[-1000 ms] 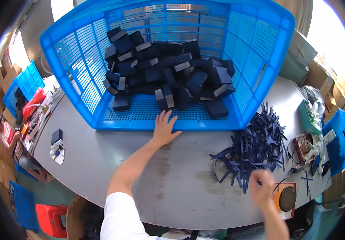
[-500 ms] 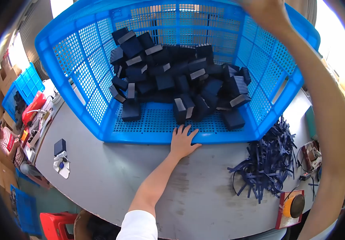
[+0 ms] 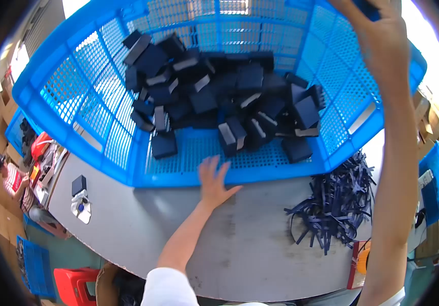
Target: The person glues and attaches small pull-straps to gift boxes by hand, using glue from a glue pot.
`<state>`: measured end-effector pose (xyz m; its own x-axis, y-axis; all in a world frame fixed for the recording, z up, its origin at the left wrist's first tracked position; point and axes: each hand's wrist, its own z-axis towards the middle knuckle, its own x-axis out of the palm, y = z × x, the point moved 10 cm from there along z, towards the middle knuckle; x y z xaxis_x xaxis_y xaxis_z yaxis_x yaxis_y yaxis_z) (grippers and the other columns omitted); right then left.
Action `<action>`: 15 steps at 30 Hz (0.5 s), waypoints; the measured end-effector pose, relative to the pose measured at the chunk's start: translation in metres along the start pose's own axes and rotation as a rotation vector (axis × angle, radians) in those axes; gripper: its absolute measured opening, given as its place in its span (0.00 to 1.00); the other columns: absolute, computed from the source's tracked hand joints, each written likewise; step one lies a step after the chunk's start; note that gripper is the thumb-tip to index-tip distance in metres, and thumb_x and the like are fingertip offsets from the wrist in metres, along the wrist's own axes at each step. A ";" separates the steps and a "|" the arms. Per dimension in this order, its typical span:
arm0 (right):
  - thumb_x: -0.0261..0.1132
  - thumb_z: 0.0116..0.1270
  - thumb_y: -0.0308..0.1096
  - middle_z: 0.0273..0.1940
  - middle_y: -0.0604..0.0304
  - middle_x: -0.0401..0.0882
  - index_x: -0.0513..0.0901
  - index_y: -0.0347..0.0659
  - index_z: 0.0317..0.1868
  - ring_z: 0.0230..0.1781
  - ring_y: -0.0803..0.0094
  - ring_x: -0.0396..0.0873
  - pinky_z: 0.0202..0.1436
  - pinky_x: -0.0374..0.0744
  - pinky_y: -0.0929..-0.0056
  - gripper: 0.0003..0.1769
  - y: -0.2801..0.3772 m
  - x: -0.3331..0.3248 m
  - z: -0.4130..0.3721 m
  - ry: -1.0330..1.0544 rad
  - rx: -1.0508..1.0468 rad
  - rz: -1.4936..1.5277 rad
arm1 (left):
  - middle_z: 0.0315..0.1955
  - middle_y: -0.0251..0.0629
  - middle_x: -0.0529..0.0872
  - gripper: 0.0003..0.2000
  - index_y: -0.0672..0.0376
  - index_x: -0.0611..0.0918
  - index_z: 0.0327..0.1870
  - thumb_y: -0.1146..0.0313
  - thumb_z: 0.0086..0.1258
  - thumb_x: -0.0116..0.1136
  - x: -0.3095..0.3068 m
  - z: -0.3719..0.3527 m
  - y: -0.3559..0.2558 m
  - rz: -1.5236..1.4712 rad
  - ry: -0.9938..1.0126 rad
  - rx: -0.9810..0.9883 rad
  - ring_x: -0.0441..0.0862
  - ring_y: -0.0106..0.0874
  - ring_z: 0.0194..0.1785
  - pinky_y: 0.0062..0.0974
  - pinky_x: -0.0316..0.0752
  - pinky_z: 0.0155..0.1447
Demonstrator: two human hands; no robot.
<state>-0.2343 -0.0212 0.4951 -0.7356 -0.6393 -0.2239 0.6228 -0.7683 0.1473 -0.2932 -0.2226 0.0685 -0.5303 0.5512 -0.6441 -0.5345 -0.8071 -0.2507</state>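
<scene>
A large blue mesh basket [image 3: 214, 179] lies tipped on its side on the grey table [image 3: 260, 239], its opening toward me. Many dark blue boxes [image 3: 204, 99] are heaped inside it. My left hand [image 3: 213, 181] is at the basket's lower front edge, fingers spread and slightly blurred, with nothing in it. My right hand [image 3: 382, 38] is raised at the upper right, in front of the basket's right rim. Something dark shows between its fingers at the top edge of the view; what it is cannot be made out.
A pile of dark blue strips [image 3: 331, 204] lies right of the basket. On the left are a small dark box [image 3: 78, 185] and a white item [image 3: 81, 208]. A red stool [image 3: 76, 285] stands below. Another person [image 3: 18, 183] sits at the far left.
My left hand has shifted left along the basket's edge. My right hand has come lower and more into view, with a dark thing now showing at it. The view has shifted slightly.
</scene>
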 end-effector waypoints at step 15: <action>0.68 0.57 0.46 0.31 0.52 0.79 0.81 0.32 0.33 0.35 0.65 0.77 0.43 0.73 0.69 0.21 -0.002 -0.009 0.018 -0.204 -0.335 -0.044 | 0.67 0.47 0.58 0.45 0.53 0.66 0.65 0.35 0.47 0.61 -0.074 -0.050 0.052 0.382 0.020 -0.213 0.53 0.53 0.68 0.58 0.42 0.67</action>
<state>-0.2344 -0.0144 0.5144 -0.7806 -0.6247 -0.0220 0.6169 -0.7642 -0.1883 -0.2489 -0.3158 0.0669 -0.6497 0.2018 -0.7329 -0.1535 -0.9791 -0.1335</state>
